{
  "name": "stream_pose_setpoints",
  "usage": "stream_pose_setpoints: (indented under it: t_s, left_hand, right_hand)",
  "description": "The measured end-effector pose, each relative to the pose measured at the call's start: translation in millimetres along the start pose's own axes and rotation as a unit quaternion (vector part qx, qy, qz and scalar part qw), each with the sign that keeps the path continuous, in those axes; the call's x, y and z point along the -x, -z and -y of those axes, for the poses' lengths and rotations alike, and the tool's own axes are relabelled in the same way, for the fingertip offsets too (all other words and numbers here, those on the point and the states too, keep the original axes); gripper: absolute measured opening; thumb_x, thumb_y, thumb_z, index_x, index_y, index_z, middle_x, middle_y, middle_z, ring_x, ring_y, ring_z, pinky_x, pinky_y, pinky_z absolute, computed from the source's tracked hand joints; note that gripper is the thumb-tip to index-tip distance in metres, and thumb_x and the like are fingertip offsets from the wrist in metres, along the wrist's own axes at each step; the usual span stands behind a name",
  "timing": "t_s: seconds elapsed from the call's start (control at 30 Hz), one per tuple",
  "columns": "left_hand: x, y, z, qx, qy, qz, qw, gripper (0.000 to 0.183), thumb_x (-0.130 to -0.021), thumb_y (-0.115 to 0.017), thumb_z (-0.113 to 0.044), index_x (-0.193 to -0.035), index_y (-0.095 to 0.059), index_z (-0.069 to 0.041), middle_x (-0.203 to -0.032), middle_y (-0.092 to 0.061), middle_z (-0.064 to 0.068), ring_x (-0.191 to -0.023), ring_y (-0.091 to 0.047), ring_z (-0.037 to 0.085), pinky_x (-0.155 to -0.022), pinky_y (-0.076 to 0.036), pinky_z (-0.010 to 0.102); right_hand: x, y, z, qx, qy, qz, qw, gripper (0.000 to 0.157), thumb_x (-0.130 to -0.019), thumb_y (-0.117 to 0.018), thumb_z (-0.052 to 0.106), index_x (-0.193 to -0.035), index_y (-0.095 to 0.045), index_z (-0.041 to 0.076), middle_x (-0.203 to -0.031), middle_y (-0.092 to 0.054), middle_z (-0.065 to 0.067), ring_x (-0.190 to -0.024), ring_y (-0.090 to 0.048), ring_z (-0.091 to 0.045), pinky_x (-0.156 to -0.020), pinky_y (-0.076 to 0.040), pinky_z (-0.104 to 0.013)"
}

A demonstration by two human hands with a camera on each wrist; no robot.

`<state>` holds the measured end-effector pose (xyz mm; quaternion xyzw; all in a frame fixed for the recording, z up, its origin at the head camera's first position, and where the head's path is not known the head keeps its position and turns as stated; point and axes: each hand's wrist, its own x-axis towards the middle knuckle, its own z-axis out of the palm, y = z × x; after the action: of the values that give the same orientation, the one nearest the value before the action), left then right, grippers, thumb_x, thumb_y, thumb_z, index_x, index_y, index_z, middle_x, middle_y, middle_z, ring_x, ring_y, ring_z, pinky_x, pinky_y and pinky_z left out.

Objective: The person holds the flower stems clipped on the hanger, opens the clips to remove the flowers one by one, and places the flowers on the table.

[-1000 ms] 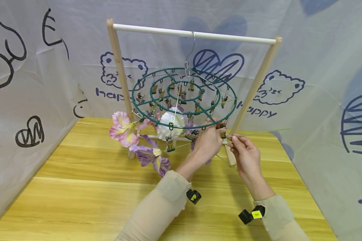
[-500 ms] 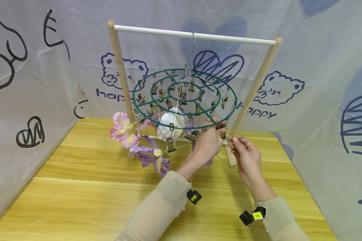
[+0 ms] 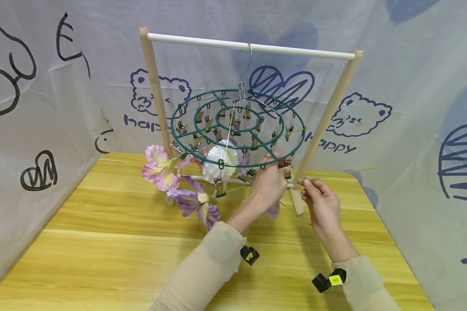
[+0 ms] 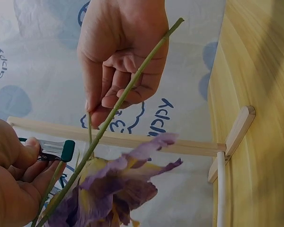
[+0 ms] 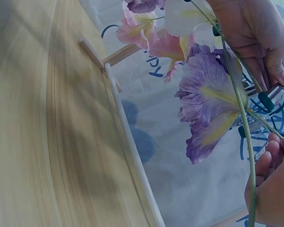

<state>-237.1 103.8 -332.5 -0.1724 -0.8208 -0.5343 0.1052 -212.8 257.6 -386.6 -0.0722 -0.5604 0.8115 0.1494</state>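
Note:
My left hand [image 3: 266, 183] pinches a metal clip with green tips [image 4: 67, 150], hung from the round green hanger [image 3: 239, 164]. My right hand [image 3: 322, 205] is just right of it and pinches a thin green stem [image 5: 261, 119] between thumb and finger. That stem leads to a purple and yellow iris [image 5: 210, 101], mostly hidden behind my left hand in the head view. A longer green stem [image 4: 141, 71] crosses in front of my right hand in the left wrist view. The clip's tips lie close to the stems.
A wooden stand [image 3: 328, 110] with a white rod [image 3: 202, 41] bears the hanger. Several other clips [image 3: 219, 186] dangle from its rings. A pink flower [image 3: 159, 167], a white flower [image 3: 218, 166] and another purple flower [image 3: 196, 201] hang at the left, over the wooden table [image 3: 101, 259].
My right hand has shifted slightly right and down with the stem, and the purple iris behind my left hand shows a little farther right. My left hand stays at the clip.

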Motion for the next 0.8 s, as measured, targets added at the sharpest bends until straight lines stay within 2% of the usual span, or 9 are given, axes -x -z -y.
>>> stream_pose_setpoints:
  t_s: [0.07,0.13,0.2,0.3,0.4,0.57,0.8]
  left_hand:
    - [-0.1,0.0,0.0,-0.005,0.002,0.001,1.0000,0.026,-0.103,-0.056,0.004,-0.125,-0.063,-0.007,-0.119,-0.065,0.008,-0.108,-0.073,0.017,-0.075,-0.056,0.020]
    - [-0.1,-0.2,0.0,0.001,0.006,0.003,1.0000,0.026,-0.103,-0.055,0.004,-0.126,-0.062,-0.007,-0.121,-0.065,0.008,-0.108,-0.073,0.017,-0.068,-0.057,0.021]
    - [0.0,-0.6,0.2,0.012,0.010,0.004,0.9999,0.025,-0.103,-0.055,0.004,-0.125,-0.062,-0.006,-0.120,-0.064,0.009,-0.108,-0.073,0.018,-0.062,-0.057,0.021]
    - [0.5,-0.6,0.6,0.018,0.012,0.004,0.9998,0.023,-0.104,-0.056,0.001,-0.125,-0.062,-0.006,-0.116,-0.063,0.008,-0.105,-0.072,0.018,-0.061,-0.056,0.022]
    - [1.4,0.0,1.4,0.014,0.013,0.004,0.9998,0.021,-0.106,-0.057,-0.005,-0.126,-0.062,-0.009,-0.112,-0.064,0.004,-0.099,-0.070,0.016,-0.070,-0.054,0.023]
    - [2.8,1.5,3.3,0.013,0.006,0.008,0.9999,0.022,-0.107,-0.059,-0.012,-0.128,-0.060,-0.009,-0.109,-0.063,0.004,-0.090,-0.065,0.016,-0.073,-0.055,0.028]
    - [3.1,2.6,4.8,0.022,0.004,-0.001,0.9997,0.032,-0.106,-0.060,-0.017,-0.137,-0.059,-0.007,-0.116,-0.064,0.008,-0.097,-0.069,0.018,-0.076,-0.057,0.026]
  right_hand:
    - [0,1.5,1,0.002,0.000,-0.003,1.000,0.008,-0.102,-0.066,0.008,-0.097,-0.072,0.007,-0.091,-0.077,0.000,-0.076,-0.064,-0.010,-0.068,-0.055,-0.016]
    - [-1,3.5,2,0.005,0.001,-0.006,1.000,0.007,-0.102,-0.066,0.009,-0.097,-0.072,0.006,-0.091,-0.077,0.000,-0.076,-0.063,-0.010,-0.068,-0.055,-0.016]
    - [-1,6.0,2,0.006,0.002,-0.006,1.000,0.007,-0.102,-0.067,0.009,-0.098,-0.071,0.006,-0.092,-0.076,0.000,-0.076,-0.063,-0.010,-0.068,-0.055,-0.016]
    - [-3,10.3,4,0.007,0.001,-0.008,1.000,0.006,-0.102,-0.067,0.010,-0.099,-0.071,0.007,-0.092,-0.076,0.000,-0.077,-0.063,-0.009,-0.069,-0.055,-0.016]
    - [-3,15.1,5,0.015,-0.001,-0.011,1.000,0.007,-0.103,-0.066,0.011,-0.102,-0.070,0.005,-0.093,-0.076,0.001,-0.077,-0.062,-0.009,-0.069,-0.055,-0.016]
    - [-5,22.8,7,0.020,-0.008,-0.015,1.000,0.011,-0.102,-0.067,0.012,-0.107,-0.068,0.002,-0.096,-0.076,0.001,-0.077,-0.062,-0.009,-0.068,-0.055,-0.016]
    - [-7,34.9,8,0.025,-0.011,-0.022,0.999,0.005,-0.102,-0.068,0.013,-0.102,-0.071,0.010,-0.095,-0.076,0.003,-0.076,-0.062,-0.009,-0.066,-0.054,-0.016]
